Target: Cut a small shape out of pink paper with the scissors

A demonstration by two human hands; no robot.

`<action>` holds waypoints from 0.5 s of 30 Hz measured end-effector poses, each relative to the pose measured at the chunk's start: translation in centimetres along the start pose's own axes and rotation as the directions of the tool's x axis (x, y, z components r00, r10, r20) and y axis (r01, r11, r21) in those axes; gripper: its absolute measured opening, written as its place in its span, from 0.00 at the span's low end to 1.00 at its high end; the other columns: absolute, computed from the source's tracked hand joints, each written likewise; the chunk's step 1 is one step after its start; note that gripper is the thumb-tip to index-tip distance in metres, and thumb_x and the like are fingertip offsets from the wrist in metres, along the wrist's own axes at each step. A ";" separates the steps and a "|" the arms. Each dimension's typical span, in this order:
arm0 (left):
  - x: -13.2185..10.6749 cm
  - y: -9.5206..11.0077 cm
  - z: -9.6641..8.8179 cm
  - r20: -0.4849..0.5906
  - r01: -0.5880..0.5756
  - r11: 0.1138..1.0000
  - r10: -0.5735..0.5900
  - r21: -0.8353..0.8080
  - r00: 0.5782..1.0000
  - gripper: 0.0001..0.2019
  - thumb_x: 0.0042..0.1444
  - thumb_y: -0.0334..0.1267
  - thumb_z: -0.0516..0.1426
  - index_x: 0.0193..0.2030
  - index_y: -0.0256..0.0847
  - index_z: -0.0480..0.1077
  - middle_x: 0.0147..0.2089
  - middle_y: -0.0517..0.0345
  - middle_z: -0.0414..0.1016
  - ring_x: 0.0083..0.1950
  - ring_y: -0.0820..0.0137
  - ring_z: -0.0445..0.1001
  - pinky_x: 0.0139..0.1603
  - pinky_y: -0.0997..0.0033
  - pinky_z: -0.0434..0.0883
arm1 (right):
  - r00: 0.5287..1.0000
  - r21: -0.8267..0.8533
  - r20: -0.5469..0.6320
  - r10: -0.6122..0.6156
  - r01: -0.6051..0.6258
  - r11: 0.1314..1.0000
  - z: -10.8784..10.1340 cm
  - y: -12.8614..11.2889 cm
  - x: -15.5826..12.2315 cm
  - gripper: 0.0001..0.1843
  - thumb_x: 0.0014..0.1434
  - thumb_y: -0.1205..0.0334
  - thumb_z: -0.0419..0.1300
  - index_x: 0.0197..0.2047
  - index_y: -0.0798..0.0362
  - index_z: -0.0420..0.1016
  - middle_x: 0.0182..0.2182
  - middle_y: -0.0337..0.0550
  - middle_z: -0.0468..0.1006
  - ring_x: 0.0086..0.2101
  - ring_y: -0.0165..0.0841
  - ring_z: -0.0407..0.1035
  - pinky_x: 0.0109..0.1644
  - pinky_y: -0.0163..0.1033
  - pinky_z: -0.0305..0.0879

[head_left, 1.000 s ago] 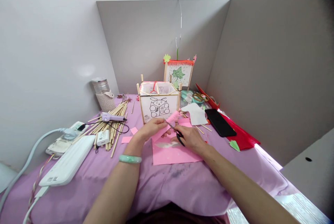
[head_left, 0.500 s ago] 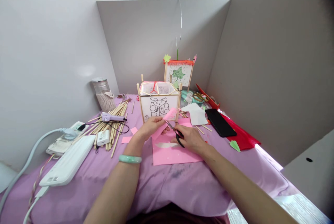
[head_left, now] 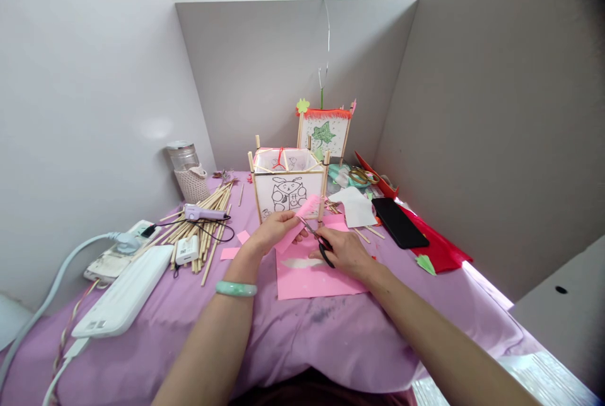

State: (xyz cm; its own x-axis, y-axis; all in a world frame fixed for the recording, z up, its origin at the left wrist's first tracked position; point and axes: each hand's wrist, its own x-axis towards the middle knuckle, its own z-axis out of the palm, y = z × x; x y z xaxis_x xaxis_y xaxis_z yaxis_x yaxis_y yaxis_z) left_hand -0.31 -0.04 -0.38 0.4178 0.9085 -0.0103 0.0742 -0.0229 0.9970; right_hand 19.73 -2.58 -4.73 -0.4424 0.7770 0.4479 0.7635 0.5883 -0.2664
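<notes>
Pinched in my left hand (head_left: 278,229) is a strip of pink paper (head_left: 309,205) with fringe-like cuts along its upper end. My right hand (head_left: 347,251) grips black-handled scissors (head_left: 325,248), whose blades meet the strip's edge beside my left fingers. Under both hands lies a larger pink sheet (head_left: 302,286) with a whitish patch in it. Just behind the hands stands a square lantern (head_left: 289,195) of sticks and white panels, with a rabbit-like drawing on its front and a red cord on top. Farther back is a second lantern (head_left: 324,135) with a green leaf drawing and red fringe.
To the left are wooden sticks (head_left: 215,255), a lilac glue gun (head_left: 205,212), a white power bank (head_left: 125,292), a power strip (head_left: 104,264) and a covered glass jar (head_left: 182,157). At right lie a black phone (head_left: 399,223), red cloth (head_left: 442,255) and white paper (head_left: 354,207). Grey partitions enclose the table.
Almost nothing differs. Both hands, the pink strip and the scissors stay in practically the same place.
</notes>
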 end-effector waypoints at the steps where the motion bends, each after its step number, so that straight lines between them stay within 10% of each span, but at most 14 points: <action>1: 0.0 0.0 0.0 0.001 0.001 1.000 -0.001 -0.001 1.000 0.12 0.53 0.42 0.57 0.34 0.33 0.72 0.32 0.51 0.77 0.27 0.74 0.72 0.30 0.72 0.69 | 1.000 -0.001 0.000 -0.001 0.001 1.000 0.0 0.0 0.0 0.19 0.54 0.45 0.59 0.43 0.50 0.70 0.30 0.38 0.76 0.28 0.30 0.67 0.31 0.32 0.54; 15: -0.1 0.2 0.1 -0.009 0.002 1.000 -0.002 -0.004 1.000 0.12 0.54 0.42 0.56 0.33 0.33 0.70 0.31 0.51 0.77 0.26 0.74 0.72 0.29 0.73 0.69 | 0.999 -0.033 -0.042 0.003 -0.005 0.999 -0.1 0.0 0.1 0.18 0.55 0.46 0.60 0.40 0.52 0.73 0.28 0.39 0.77 0.27 0.30 0.69 0.30 0.32 0.53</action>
State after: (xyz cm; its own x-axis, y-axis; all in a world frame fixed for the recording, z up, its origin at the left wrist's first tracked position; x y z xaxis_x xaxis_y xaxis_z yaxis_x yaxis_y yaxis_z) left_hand -0.26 -0.23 -0.19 0.4097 0.9121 -0.0113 0.0710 -0.0195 0.9973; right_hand 19.74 -2.53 -4.59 -0.4196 0.7688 0.4826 0.7808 0.5769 -0.2401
